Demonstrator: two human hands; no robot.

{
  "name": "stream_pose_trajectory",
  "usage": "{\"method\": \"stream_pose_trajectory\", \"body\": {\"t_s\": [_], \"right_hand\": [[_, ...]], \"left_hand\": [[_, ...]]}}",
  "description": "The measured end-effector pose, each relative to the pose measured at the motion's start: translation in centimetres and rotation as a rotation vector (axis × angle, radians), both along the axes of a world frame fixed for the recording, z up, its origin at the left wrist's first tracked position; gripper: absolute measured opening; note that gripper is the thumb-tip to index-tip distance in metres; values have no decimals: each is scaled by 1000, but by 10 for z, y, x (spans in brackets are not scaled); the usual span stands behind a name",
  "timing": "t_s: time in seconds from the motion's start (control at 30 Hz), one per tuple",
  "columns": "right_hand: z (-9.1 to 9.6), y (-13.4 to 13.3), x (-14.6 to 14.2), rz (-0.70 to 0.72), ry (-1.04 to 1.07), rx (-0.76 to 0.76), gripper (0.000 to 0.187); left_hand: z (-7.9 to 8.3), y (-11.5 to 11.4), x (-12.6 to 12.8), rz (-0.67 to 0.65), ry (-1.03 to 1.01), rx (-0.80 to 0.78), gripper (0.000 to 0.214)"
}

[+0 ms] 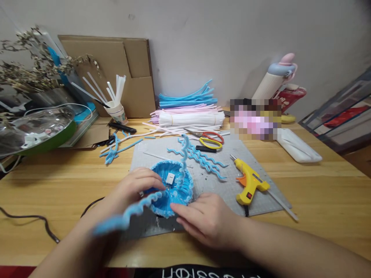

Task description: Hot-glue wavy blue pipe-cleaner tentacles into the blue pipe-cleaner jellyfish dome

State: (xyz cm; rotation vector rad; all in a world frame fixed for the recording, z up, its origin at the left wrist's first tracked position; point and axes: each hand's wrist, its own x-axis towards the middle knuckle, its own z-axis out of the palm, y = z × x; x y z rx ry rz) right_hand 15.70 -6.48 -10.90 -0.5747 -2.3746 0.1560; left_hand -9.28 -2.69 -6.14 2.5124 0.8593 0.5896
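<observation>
A blue pipe-cleaner bowl [174, 189] lies open side up on the grey mat [261, 197], with a small white block [170, 178] in its middle. My left hand [136, 187] pinches a wavy blue pipe cleaner [127, 216] against the bowl's inside; its free end trails toward me. Another wavy blue stem [183, 154] stands up from the bowl. My right hand [207, 220] rests at the bowl's near right rim, fingers curled against it. Several more wavy blue stems [203, 158] lie on the mat behind.
A yellow glue gun [249, 184] lies on the mat's right side. Scissors [210, 139] and bundles of blue, pink and white pipe cleaners [189, 112] sit behind. A cup of glue sticks [116, 108], cardboard, a green-rimmed bowl [40, 133] and black cables are at the left.
</observation>
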Motion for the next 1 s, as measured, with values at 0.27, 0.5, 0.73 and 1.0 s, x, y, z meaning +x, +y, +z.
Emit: {"method": "stream_pose_trajectory", "body": {"t_s": [0.27, 0.5, 0.73, 1.0], "right_hand": [[5, 2, 2, 14, -23, -33, 23], [4, 3, 3, 16, -47, -65, 22], [9, -2, 8, 35, 163, -88, 21], [2, 19, 14, -391, 604, -552, 16]], "left_hand": [[-4, 3, 0, -27, -34, -67, 16], [-3, 3, 2, -7, -31, -47, 11], [-3, 3, 2, -40, -22, -53, 13], [-6, 2, 1, -36, -34, -49, 13]]}}
